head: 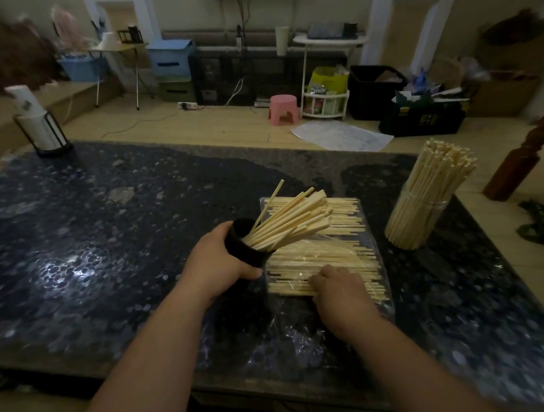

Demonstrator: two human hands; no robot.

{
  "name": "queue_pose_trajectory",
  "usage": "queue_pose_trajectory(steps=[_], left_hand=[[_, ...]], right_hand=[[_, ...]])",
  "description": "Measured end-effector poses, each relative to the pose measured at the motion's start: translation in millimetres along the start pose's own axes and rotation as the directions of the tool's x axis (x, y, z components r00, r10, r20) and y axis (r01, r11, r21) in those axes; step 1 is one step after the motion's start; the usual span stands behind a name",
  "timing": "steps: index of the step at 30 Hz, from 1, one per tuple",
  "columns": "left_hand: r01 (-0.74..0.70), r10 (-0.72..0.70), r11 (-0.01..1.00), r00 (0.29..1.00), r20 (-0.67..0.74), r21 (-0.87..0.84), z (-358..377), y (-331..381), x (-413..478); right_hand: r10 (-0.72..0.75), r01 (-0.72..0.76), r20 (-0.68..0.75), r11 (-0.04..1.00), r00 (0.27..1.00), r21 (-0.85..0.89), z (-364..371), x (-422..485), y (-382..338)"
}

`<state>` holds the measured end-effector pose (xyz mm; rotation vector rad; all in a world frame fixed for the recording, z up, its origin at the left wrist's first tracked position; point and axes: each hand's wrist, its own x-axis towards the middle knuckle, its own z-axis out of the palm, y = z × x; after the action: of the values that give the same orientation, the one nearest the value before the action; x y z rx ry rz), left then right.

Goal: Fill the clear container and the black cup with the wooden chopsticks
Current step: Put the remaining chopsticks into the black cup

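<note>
Dark table (pixel 106 232): our left hand (pixel 216 260) clasps the black cup (pixel 246 247), tilted for loading; our right hand (pixel 341 289) clenches chopsticks (pixel 328 256)

Dark table (pixel 106 232) carries plastic wrap (pixel 304 334), clear container (pixel 424 218), roll holder (pixel 41 130).

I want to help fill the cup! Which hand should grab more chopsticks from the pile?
The right hand, probably. It already touches the loose chopsticks on the plastic wrap, while the left hand is busy gripping the tilted black cup.
</note>
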<state>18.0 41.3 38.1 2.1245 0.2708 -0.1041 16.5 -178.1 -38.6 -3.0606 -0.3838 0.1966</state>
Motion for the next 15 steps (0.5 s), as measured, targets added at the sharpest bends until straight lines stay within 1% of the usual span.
queue_pose_trajectory(steps=[3,6,11,15], left_hand=[[0.007,-0.007,1.0,1.0,-0.007,0.0,0.5,-0.5,0.8],[0.009,-0.009,1.0,1.0,-0.006,0.002,0.4,-0.5,1.4],[0.007,-0.007,1.0,1.0,-0.007,-0.006,0.9,-1.0,1.9],[-0.008,0.009,1.0,1.0,0.012,-0.013,1.2,-1.4,1.5]], right_hand=[[-0.008,0.009,-0.075,1.0,0.997,0.015,3.7,0.8,-0.7],[-0.016,0.019,-0.098,0.999,0.995,0.031,4.1,1.6,-1.8],[-0.016,0.021,-0.066,0.997,0.998,0.071,3.8,4.5,-2.4],[-0.016,0.016,-0.001,0.994,1.0,0.105,2.4,5.6,-0.7]])
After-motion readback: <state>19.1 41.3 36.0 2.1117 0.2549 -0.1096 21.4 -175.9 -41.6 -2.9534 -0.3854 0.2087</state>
